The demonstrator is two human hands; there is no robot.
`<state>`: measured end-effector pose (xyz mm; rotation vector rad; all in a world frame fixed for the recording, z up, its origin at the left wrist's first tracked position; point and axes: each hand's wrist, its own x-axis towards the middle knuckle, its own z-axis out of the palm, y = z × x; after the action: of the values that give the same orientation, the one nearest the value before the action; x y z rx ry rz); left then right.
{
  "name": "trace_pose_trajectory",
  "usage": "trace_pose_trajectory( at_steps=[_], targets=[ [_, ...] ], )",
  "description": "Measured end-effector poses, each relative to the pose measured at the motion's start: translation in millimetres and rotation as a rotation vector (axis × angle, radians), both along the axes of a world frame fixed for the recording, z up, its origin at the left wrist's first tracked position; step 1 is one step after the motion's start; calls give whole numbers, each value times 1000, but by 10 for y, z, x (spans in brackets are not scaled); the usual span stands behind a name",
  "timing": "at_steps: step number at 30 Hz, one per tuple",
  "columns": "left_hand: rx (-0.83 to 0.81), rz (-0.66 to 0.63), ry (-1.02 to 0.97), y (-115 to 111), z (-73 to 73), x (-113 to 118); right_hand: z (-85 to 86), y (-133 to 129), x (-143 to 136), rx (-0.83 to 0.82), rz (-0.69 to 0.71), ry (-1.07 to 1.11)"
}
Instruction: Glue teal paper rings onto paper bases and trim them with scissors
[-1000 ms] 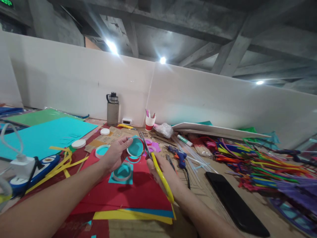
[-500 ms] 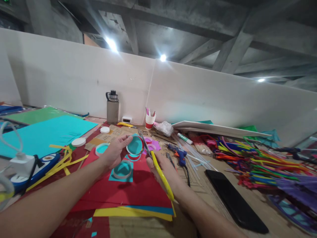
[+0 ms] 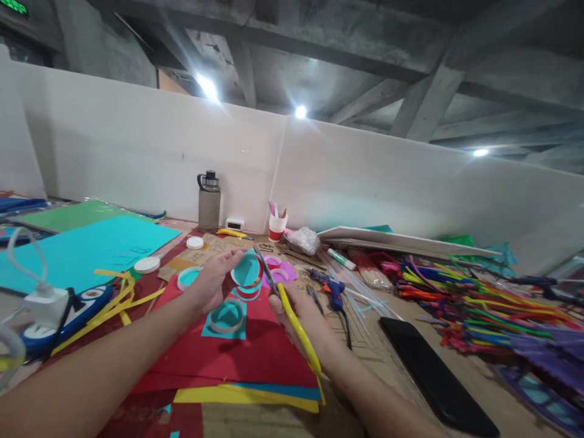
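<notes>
My left hand (image 3: 216, 278) pinches a round piece with a turquoise face and a pale rim (image 3: 247, 270). Yellow-handled scissors (image 3: 296, 322) are in my right hand (image 3: 298, 310), their blades pointing up beside the right edge of that piece. Below my hands, a ring (image 3: 227, 317) rests on a turquoise paper square (image 3: 239, 329) on red sheets (image 3: 255, 362). Another turquoise-centred ring (image 3: 187, 277) lies left of my left hand. Pink rings (image 3: 272, 262) sit on purple paper (image 3: 288, 272) behind the scissors.
A bottle (image 3: 209, 204) and a cup of pens (image 3: 277, 225) stand near the white wall. On the right are a glue gun (image 3: 336, 293), a black phone (image 3: 433, 371) and colourful pipe cleaners (image 3: 483, 304). Yellow strips (image 3: 123, 292) and turquoise sheets (image 3: 91, 246) lie left.
The scissor blades have shifted slightly left relative to the round piece, whose face is tilted a little differently. The whole view has moved slightly. Both hands keep their holds.
</notes>
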<state>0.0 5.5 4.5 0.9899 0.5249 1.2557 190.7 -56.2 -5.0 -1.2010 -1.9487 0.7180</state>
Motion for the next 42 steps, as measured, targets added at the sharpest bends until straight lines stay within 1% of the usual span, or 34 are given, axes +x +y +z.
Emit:
trace_pose_trajectory(
  at_steps=[5,11,18,26,31,36,42],
  targets=[
    [-13,20,-4,41,-27,-12,10,-16,-9,12,7,-8],
    [23,-3,37,21,-1,-21,43,-40,-21,57,14,-5],
    [38,-16,47,3,13,-24,37,-35,-13,17,19,5],
    [45,-18,58,14,-3,-29,20,-15,-5,27,-23,-27],
    [38,1,68,22,-3,-32,65,-43,-17,-11,4,21],
    [43,3,66,36,-5,-28,112,-55,-18,-42,18,3],
    [41,21,74,21,7,-31,66,-39,0,-8,8,-29]
  ],
)
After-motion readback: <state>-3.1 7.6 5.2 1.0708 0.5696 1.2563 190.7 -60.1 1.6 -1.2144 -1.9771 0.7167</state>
